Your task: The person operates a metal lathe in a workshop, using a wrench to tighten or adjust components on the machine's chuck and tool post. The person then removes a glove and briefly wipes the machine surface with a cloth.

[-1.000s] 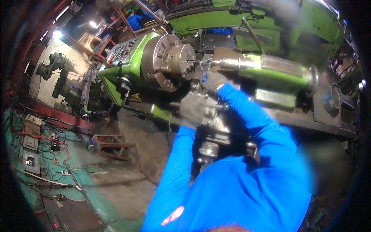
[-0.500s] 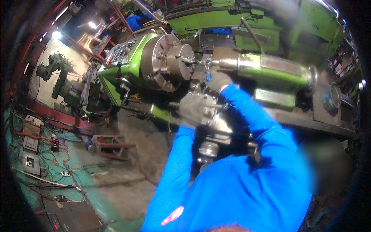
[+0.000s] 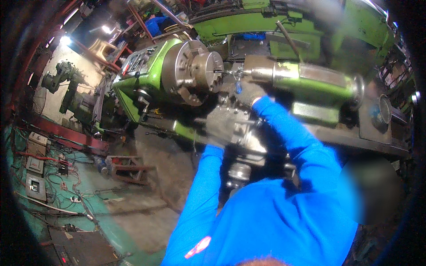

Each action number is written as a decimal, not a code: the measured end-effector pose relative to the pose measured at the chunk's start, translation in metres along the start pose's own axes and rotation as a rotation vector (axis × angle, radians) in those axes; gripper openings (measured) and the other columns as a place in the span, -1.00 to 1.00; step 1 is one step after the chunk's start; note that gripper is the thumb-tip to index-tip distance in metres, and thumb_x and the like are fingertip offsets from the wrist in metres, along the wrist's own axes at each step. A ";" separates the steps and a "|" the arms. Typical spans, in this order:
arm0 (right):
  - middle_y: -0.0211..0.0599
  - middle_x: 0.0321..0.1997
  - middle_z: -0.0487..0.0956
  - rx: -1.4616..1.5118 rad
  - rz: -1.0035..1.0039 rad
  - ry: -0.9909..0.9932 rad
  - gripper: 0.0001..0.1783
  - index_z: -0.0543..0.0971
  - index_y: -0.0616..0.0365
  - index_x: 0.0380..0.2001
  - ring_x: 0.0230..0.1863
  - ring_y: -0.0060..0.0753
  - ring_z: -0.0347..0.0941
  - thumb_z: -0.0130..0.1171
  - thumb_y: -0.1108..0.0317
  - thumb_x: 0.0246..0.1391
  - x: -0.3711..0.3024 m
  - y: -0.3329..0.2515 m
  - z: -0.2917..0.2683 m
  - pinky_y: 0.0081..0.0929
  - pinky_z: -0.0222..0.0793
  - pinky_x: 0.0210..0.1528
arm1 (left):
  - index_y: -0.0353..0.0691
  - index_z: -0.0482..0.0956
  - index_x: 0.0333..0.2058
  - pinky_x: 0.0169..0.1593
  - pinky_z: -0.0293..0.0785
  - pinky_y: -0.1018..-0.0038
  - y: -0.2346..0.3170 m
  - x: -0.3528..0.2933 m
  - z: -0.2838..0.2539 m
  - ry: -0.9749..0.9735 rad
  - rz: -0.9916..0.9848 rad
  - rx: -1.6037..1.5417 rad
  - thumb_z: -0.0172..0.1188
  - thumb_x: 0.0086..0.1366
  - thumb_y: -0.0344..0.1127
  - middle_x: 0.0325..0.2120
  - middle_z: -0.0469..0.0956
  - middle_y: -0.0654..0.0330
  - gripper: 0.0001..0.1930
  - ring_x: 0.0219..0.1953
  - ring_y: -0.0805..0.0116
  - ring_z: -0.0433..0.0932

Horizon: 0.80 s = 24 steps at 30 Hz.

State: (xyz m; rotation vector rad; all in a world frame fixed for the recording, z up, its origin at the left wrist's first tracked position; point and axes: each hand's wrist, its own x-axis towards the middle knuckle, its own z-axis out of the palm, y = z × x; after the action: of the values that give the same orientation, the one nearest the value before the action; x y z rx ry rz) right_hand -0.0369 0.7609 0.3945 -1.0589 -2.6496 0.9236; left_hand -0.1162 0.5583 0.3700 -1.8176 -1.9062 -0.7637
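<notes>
A green lathe stands in front of me, with a large steel chuck at its left. The chuck grips a round metal workpiece with a notched edge. My left hand, in a grey glove, lies over the carriage beside the tool post; its fingers blend into the metal. My right hand, also gloved, is between the workpiece and the tailstock. At its fingers stands a small tool with a blue handle, which it seems to grip. The tool's upper end is by the tailstock's nose.
Handwheels on the carriage are close to my body. A lever sticks out of the headstock. Cables and electrical boxes lie on the green floor at left, near a red metal stand. Another green machine stands behind.
The workpiece's notched edge looks different, as if the chuck has turned. The blue-handled tool has shifted very slightly. Both my hands are in nearly the same place. A blue-clad person in the background has shifted.
</notes>
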 end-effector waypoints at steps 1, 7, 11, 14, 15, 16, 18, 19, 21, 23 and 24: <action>0.13 0.05 0.66 0.001 0.000 -0.009 -0.45 0.63 0.14 0.03 0.10 0.18 0.60 0.14 -0.06 0.16 -0.001 -0.003 -0.002 -0.03 0.47 0.21 | -0.14 0.70 -0.28 0.01 0.53 0.04 0.002 0.002 -0.002 -0.041 -0.018 0.014 0.12 0.26 -0.26 -0.27 0.68 0.05 -0.80 -0.17 -0.07 0.63; 0.12 0.06 0.66 -0.003 -0.049 -0.017 -0.42 0.62 0.13 0.04 0.11 0.17 0.59 0.17 -0.09 0.14 0.005 -0.005 0.003 -0.04 0.46 0.21 | -0.15 0.71 -0.24 0.01 0.55 0.05 0.004 0.005 -0.004 -0.035 -0.005 0.042 0.12 0.25 -0.26 -0.32 0.67 0.03 -0.78 -0.19 -0.06 0.63; 0.14 -0.05 0.67 -0.013 -0.082 0.052 -0.49 0.65 0.14 -0.09 0.01 0.21 0.61 0.14 -0.08 0.18 0.020 0.005 0.019 -0.01 0.49 0.13 | -0.16 0.72 -0.24 0.00 0.55 0.05 0.006 0.007 -0.003 -0.043 0.014 0.074 0.11 0.26 -0.26 -0.32 0.67 0.03 -0.77 -0.19 -0.05 0.63; 0.16 -0.12 0.68 -0.029 -0.138 0.107 -0.52 0.67 0.15 -0.16 -0.07 0.23 0.63 0.09 -0.06 0.22 0.021 0.006 0.025 0.00 0.51 0.07 | -0.16 0.72 -0.24 -0.04 0.55 0.05 0.004 0.005 -0.002 -0.015 0.004 0.038 0.10 0.27 -0.25 -0.33 0.67 0.03 -0.76 -0.20 -0.04 0.63; 0.16 -0.13 0.68 -0.036 -0.159 0.121 -0.52 0.67 0.15 -0.16 -0.08 0.23 0.63 0.07 -0.06 0.23 0.019 0.006 0.025 0.00 0.52 0.06 | -0.16 0.72 -0.25 -0.05 0.55 0.05 0.004 0.005 -0.002 0.001 0.003 0.019 0.10 0.28 -0.25 -0.33 0.67 0.04 -0.76 -0.21 -0.04 0.63; 0.14 -0.06 0.67 -0.036 -0.121 0.070 -0.49 0.65 0.14 -0.09 -0.01 0.21 0.61 0.11 -0.08 0.20 0.020 0.004 0.023 -0.01 0.49 0.12 | -0.16 0.72 -0.25 -0.07 0.54 0.04 0.004 0.005 -0.003 0.005 0.010 0.024 0.10 0.28 -0.25 -0.34 0.67 0.04 -0.77 -0.22 -0.04 0.62; 0.10 0.08 0.65 -0.036 -0.045 -0.033 -0.40 0.61 0.12 0.06 0.14 0.17 0.57 0.19 -0.12 0.13 0.024 0.000 0.018 -0.04 0.45 0.23 | -0.15 0.72 -0.27 -0.11 0.54 0.04 0.004 0.005 -0.003 0.013 0.022 0.034 0.11 0.29 -0.24 -0.34 0.67 0.05 -0.77 -0.23 -0.03 0.62; 0.11 0.07 0.65 -0.038 -0.039 -0.036 -0.41 0.61 0.13 0.06 0.13 0.17 0.58 0.17 -0.10 0.14 0.023 0.000 0.016 -0.03 0.45 0.23 | -0.16 0.71 -0.27 -0.11 0.53 0.03 0.004 0.005 -0.003 0.003 0.015 0.042 0.11 0.28 -0.24 -0.35 0.67 0.05 -0.78 -0.23 -0.03 0.62; 0.13 0.05 0.66 -0.043 -0.028 -0.041 -0.42 0.61 0.14 0.06 0.12 0.18 0.59 0.13 -0.08 0.17 0.019 -0.002 0.014 -0.03 0.46 0.22 | -0.16 0.71 -0.29 -0.13 0.53 0.03 0.005 0.006 -0.003 -0.017 0.000 0.056 0.12 0.27 -0.23 -0.35 0.66 0.05 -0.78 -0.24 -0.03 0.61; 0.16 0.04 0.66 -0.016 -0.030 -0.016 -0.43 0.61 0.16 0.06 0.10 0.20 0.59 0.09 -0.06 0.19 0.013 -0.001 0.011 -0.01 0.46 0.22 | -0.15 0.71 -0.28 -0.12 0.54 0.03 0.006 0.008 -0.005 -0.112 -0.017 0.103 0.12 0.27 -0.22 -0.35 0.67 0.05 -0.78 -0.24 -0.03 0.62; 0.18 0.03 0.66 -0.004 -0.034 -0.006 -0.43 0.61 0.18 0.06 0.10 0.21 0.59 0.06 -0.05 0.20 0.008 -0.002 0.009 -0.01 0.46 0.22 | -0.15 0.71 -0.28 -0.11 0.54 0.04 0.007 0.009 -0.007 -0.159 -0.029 0.127 0.13 0.26 -0.22 -0.35 0.67 0.06 -0.78 -0.24 -0.03 0.62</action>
State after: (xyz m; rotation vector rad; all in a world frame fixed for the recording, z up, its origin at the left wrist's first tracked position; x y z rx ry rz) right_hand -0.0473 0.7610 0.3880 -1.0105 -2.6665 0.9174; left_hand -0.1106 0.5606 0.3817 -1.8234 -2.0343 -0.5071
